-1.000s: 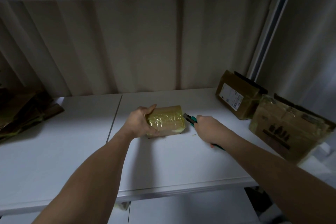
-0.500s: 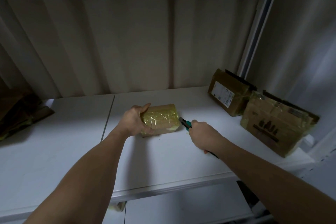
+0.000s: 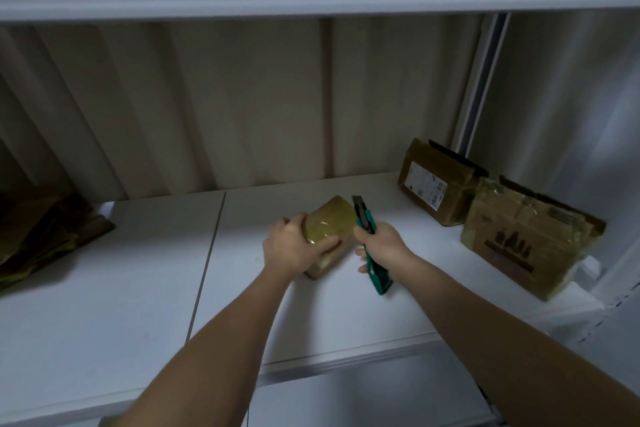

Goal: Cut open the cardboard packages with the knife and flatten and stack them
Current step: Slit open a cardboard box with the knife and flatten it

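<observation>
Brown package: small brown cardboard package wrapped in shiny yellowish tape [image 3: 327,227], on the white shelf board [image 3: 138,288] near middle, tipped up on one end; half a second ago it lay flat.
Left hand: my left hand [image 3: 291,246] grips the package from its left side, fingers wrapped over the near face, thumb on the upper left edge; it has turned the box upright.
Right hand: my right hand [image 3: 379,243] is closed round the green-handled utility knife [image 3: 369,244]; fingers curled tight on the handle.
Knife: blade end points up and away, just beside the package's right edge; a second ago it lay low at the right side. Can't tell if the tip touches the tape.
Change meaning: my guess, one side seam is done or abandoned and I'm reorienting for the next seam. Package not open yet, flattening not started.
Count, packages to cut: 3 — the one in hand plus two bigger brown cardboard boxes on the right, one with white shipping label [image 3: 436,191], one with dark printed logo [image 3: 523,243], touching each other.
Count, knives: 1.
Count, flattened: dark cardboard pile [image 3: 41,229] at far left, number of pieces unclear.
</observation>
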